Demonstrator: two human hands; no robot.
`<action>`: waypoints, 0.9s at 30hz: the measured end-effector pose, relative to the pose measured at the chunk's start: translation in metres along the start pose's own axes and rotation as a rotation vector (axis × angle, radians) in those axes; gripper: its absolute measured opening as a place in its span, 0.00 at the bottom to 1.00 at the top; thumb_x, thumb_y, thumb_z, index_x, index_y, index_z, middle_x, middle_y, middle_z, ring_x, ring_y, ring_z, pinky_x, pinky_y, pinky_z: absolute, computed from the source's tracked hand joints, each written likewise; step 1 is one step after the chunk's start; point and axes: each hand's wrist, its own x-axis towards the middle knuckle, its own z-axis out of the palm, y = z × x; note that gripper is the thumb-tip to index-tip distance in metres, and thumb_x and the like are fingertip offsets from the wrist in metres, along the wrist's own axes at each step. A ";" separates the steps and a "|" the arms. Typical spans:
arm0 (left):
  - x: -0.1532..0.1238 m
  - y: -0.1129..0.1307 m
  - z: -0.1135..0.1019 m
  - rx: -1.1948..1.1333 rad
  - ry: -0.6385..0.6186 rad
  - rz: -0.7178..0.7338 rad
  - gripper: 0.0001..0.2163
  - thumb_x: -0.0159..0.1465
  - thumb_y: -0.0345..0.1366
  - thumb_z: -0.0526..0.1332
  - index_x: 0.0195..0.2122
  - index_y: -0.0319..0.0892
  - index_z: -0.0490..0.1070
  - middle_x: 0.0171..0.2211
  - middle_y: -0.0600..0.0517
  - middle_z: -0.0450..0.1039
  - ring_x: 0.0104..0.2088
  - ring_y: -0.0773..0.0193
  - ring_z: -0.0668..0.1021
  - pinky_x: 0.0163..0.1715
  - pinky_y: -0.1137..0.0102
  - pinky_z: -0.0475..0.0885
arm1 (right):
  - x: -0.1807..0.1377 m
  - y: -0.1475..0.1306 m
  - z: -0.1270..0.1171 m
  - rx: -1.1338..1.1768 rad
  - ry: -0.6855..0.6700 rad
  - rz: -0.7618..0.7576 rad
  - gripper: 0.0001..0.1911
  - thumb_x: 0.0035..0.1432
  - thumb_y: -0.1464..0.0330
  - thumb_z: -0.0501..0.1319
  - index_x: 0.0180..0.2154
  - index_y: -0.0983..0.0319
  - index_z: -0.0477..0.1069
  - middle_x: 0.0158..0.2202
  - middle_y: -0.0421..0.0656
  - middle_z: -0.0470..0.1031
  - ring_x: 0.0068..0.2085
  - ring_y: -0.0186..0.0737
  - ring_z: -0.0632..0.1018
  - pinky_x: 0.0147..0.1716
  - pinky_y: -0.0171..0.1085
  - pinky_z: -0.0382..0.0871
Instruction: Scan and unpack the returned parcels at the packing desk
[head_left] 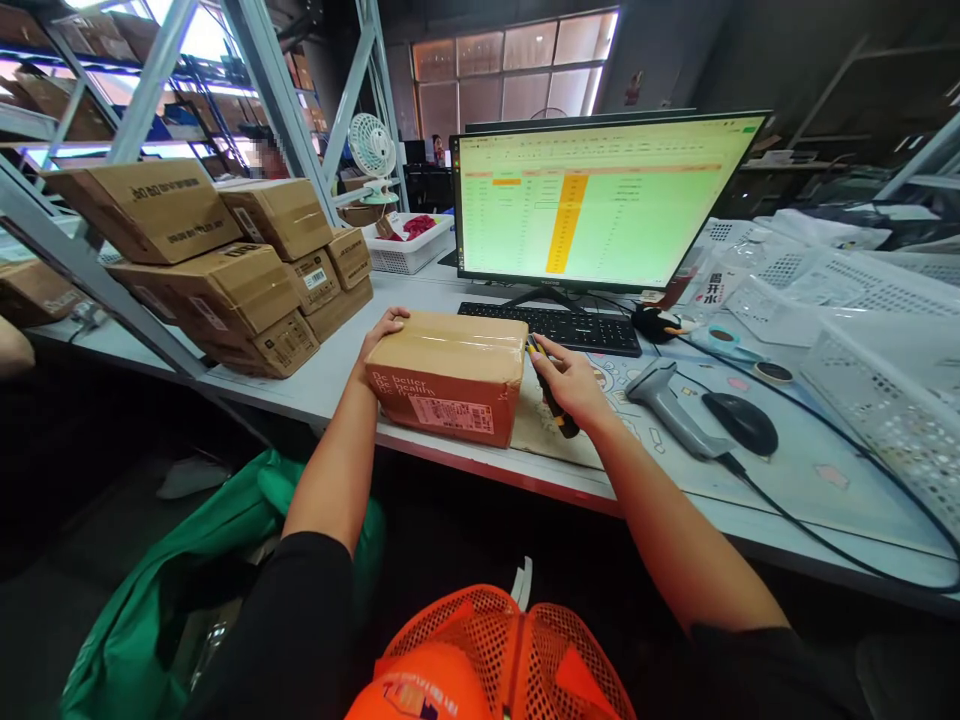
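Note:
A taped cardboard parcel (450, 385) with orange printed sides and a shipping label lies on the desk (315, 385) in front of me. My left hand (381, 333) rests on its left top edge, fingers curled against the box. My right hand (571, 382) is closed round a black and yellow utility knife (551, 395), its tip at the parcel's right top edge.
A monitor (600, 200) showing a green spreadsheet and a black keyboard (555, 325) stand behind the parcel. A grey barcode scanner (671, 405) and a mouse (742, 422) lie to the right. Stacked cardboard boxes (225, 265) sit left, white baskets (885, 390) right, a green bag (165, 590) below.

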 end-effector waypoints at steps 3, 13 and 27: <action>0.000 0.001 0.000 0.032 -0.003 -0.018 0.24 0.44 0.41 0.69 0.42 0.46 0.65 0.38 0.53 0.71 0.35 0.60 0.76 0.33 0.69 0.71 | -0.013 -0.005 0.008 0.037 0.012 -0.001 0.43 0.60 0.47 0.65 0.69 0.63 0.69 0.25 0.37 0.69 0.19 0.33 0.68 0.17 0.34 0.67; -0.001 0.001 0.003 0.057 0.032 -0.013 0.22 0.45 0.41 0.67 0.42 0.45 0.67 0.35 0.53 0.71 0.33 0.60 0.76 0.31 0.69 0.71 | -0.094 -0.011 0.023 0.151 -0.045 0.044 0.40 0.62 0.47 0.63 0.69 0.57 0.69 0.26 0.39 0.70 0.21 0.35 0.69 0.18 0.36 0.71; -0.217 -0.079 0.144 0.669 0.433 0.585 0.33 0.72 0.45 0.60 0.75 0.57 0.48 0.80 0.49 0.37 0.78 0.44 0.49 0.75 0.45 0.55 | -0.089 0.041 -0.030 0.083 0.097 0.209 0.49 0.57 0.45 0.66 0.72 0.62 0.64 0.24 0.37 0.69 0.22 0.37 0.70 0.19 0.36 0.68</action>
